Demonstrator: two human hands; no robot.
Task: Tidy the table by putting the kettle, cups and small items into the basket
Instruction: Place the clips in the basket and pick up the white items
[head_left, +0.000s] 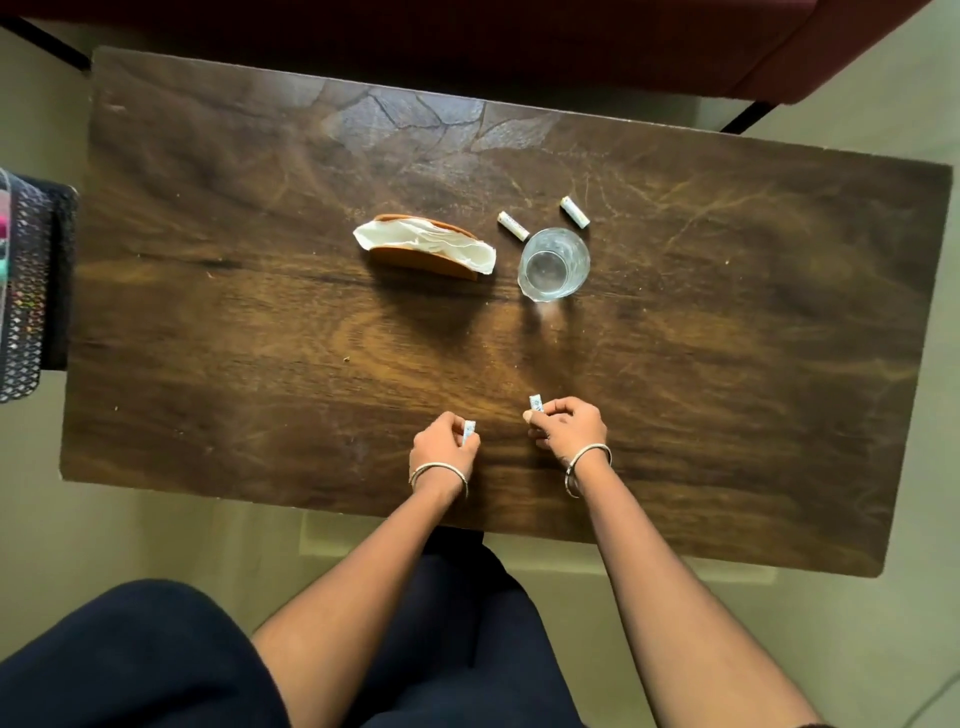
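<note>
The left white piece (469, 432) sits pinched between the thumb and curled fingers of the left hand (441, 449). The right white piece (535, 403) is pinched the same way at the fingertips of the right hand (571, 428). Both hands hover low over the tabletop (260, 338) near its 6 o'clock edge, a little apart from each other.

Toward 12 o'clock from the hands stands a clear glass (554, 264), upright and seemingly empty. Just beyond it lie two small white cylinders, probably batteries: the near battery (513, 225) almost touching the glass at its 11 o'clock, and the far battery (574, 211) at its 1 o'clock. At 9 o'clock of the glass is a brown napkin holder (423, 262) stuffed with paper napkins (426, 240).

The step in hand looks like gathering small items, with both pieces lifted and not yet stowed. The next move likely calls for carrying them well across to the black mesh basket (26, 291) at the tabletop's 9 o'clock side and releasing them over its opening.

The basket is cut off by the frame, so its contents are mostly hidden. What the white pieces are is too small to tell. No kettle shows.
</note>
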